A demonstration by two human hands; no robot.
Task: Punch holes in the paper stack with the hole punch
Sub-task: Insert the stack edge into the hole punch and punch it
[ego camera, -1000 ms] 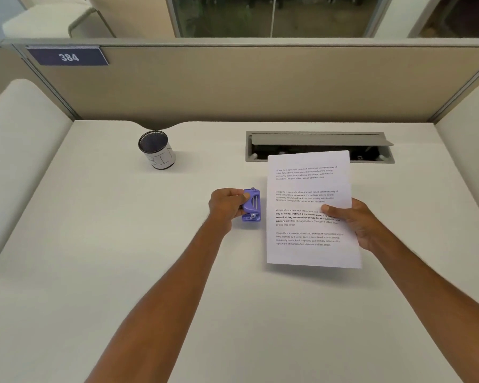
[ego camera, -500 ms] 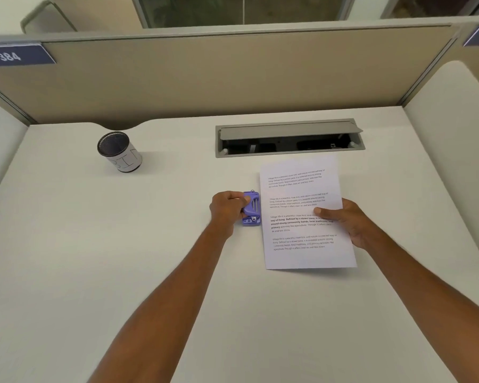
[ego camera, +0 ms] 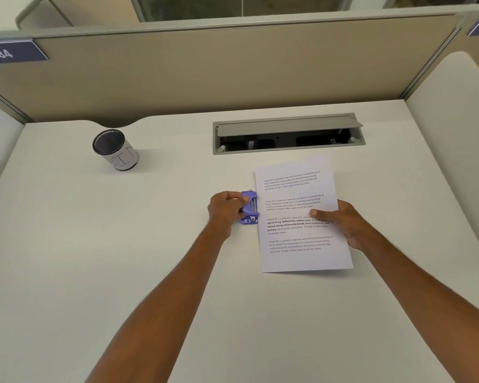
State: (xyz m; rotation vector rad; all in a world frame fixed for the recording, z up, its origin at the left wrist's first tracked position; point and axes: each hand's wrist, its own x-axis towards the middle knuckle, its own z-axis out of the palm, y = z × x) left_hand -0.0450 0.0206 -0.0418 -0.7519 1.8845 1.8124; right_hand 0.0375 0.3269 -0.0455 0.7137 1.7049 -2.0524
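A small purple hole punch (ego camera: 250,207) stands on the white desk (ego camera: 122,258) near the middle. My left hand (ego camera: 226,210) grips it from the left, thumb on its lever. Just right of it a white paper stack (ego camera: 299,217) with printed text is held by my right hand (ego camera: 342,222), thumb on top and fingers underneath. The stack's left edge meets the punch's right side; whether it sits inside the slot I cannot tell. Its near edge is lifted slightly off the desk.
A dark cylindrical can (ego camera: 115,149) with a white label stands at the back left. An open grey cable tray (ego camera: 288,134) is set into the desk behind the paper. Beige partition walls (ego camera: 233,70) enclose the desk at the back and sides.
My right hand has brought the paper stack left and down, closing the gap to the punch. The left hand has kept its hold on the punch. My head has turned, shifting the view.
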